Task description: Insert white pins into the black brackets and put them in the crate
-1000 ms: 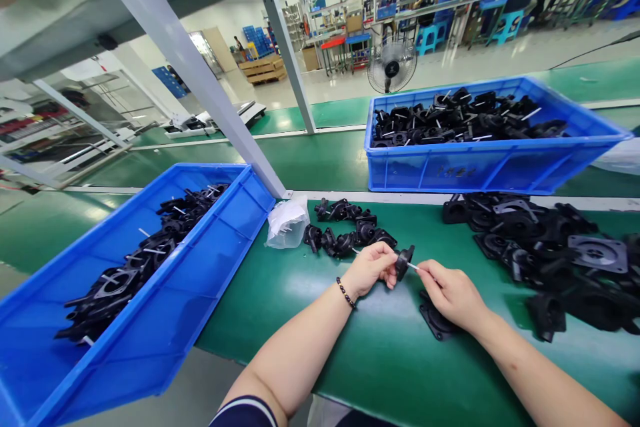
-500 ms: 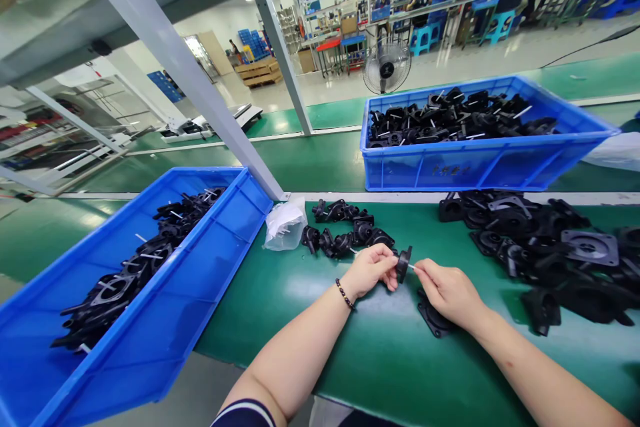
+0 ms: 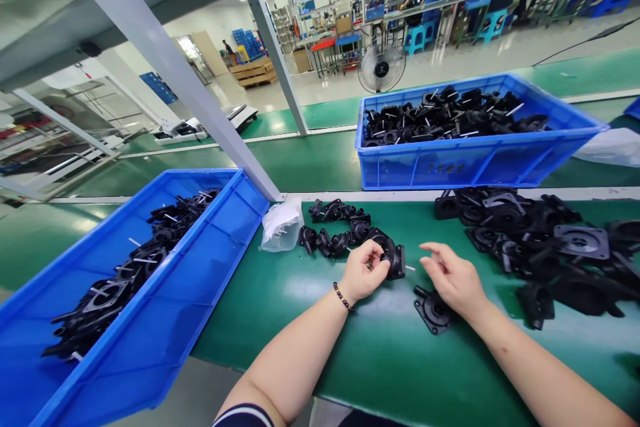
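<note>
My left hand [image 3: 367, 271] is closed at the side of a black plastic housing [image 3: 397, 259], its fingertips partly hidden behind the thumb. A thin white pin [image 3: 410, 269] sticks out of the housing's right face. Just right of that pin, my right hand [image 3: 454, 281] has its thumb and forefinger apart, with nothing between them. Below it lies a black square-flanged housing [image 3: 431, 313] on the green table, partly covered by the hand. Several more black housings [image 3: 334, 245] stand in rows beyond my left hand, beside a clear plastic bag [image 3: 281, 225] with small white pieces.
A blue crate [image 3: 420, 170] at the back and another blue crate [image 3: 220, 247] on the left hold black parts with white pins. Loose black parts [image 3: 540, 233] are heaped on the right. A grey post [image 3: 185, 80] rises behind the left crate; a fan [image 3: 382, 69] stands farther back.
My right hand has let go of the white pin and drawn back to the right, its fingers opening. The housing at my left hand has turned and sits slightly farther left.
</note>
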`<state>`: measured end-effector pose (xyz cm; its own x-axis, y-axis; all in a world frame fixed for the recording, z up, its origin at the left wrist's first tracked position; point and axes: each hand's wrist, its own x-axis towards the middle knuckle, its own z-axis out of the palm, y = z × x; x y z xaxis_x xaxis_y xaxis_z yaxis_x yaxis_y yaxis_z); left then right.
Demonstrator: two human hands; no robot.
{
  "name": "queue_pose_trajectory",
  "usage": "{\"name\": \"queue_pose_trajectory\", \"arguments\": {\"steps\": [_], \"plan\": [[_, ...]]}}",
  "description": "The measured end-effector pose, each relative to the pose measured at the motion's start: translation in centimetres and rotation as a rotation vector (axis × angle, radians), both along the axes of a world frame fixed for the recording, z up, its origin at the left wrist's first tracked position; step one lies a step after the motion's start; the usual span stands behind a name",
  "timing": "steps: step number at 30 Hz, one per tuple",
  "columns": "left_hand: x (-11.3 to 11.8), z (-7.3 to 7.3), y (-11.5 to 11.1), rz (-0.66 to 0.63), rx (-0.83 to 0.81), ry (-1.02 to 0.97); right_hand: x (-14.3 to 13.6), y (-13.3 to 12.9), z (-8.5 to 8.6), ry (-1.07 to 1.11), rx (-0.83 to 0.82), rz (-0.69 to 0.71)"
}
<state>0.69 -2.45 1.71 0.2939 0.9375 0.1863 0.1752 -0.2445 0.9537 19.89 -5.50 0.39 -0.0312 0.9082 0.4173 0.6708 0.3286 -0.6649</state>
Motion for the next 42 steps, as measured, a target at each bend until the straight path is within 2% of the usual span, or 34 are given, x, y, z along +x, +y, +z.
{"name": "queue_pose_trajectory", "arguments": {"steps": [3, 6, 10, 16, 22, 24, 26, 30, 32, 37, 42], "plan": [[-0.4, 0.1, -0.2, -0.007, 0.246, 0.145, 0.4, 0.2, -0.2, 0.161, -0.013, -0.192], [-0.5, 0.0, -0.1, -0.103, 0.359, 0.347, 0.5, 0.5, -0.5, 0.248, -0.010, -0.193], [-0.1, -0.2, 0.1, -0.236, 0.456, 0.520, 0.4, 0.9, -1.2, 0.205, -0.039, -0.160], [0.1, -0.2, 0.2, -0.273, 0.459, 0.567, 0.2, 1.3, -1.8, 0.260, -0.098, -0.078], [0.4, -0.3, -0.5, -0.534, 0.476, 0.577, 0.1, 1.4, -1.5, 0.323, -0.119, -0.070], [0.6, -0.3, -0.9, -0.565, 0.481, 0.628, 0.1, 1.4, -1.4, 0.342, -0.117, -0.048], [0.5, -0.2, -1.1, -0.526, 0.486, 0.645, 0.0, 1.3, -1.4, 0.333, -0.120, -0.038], [-0.3, 0.2, -1.0, -0.295, 0.518, 0.483, 0.1, 1.2, -1.2, 0.262, -0.134, -0.080], [-0.4, 0.1, -0.7, -0.232, 0.528, 0.463, 0.2, 1.1, -1.2, 0.233, -0.123, -0.098], [0.2, -0.4, -0.4, -0.300, 0.505, 0.635, 0.1, 1.1, -1.4, 0.214, -0.120, -0.113], [0.0, 0.0, -0.8, -0.278, 0.510, 0.510, 0.0, 1.1, -1.1, 0.212, -0.098, -0.135]]}}
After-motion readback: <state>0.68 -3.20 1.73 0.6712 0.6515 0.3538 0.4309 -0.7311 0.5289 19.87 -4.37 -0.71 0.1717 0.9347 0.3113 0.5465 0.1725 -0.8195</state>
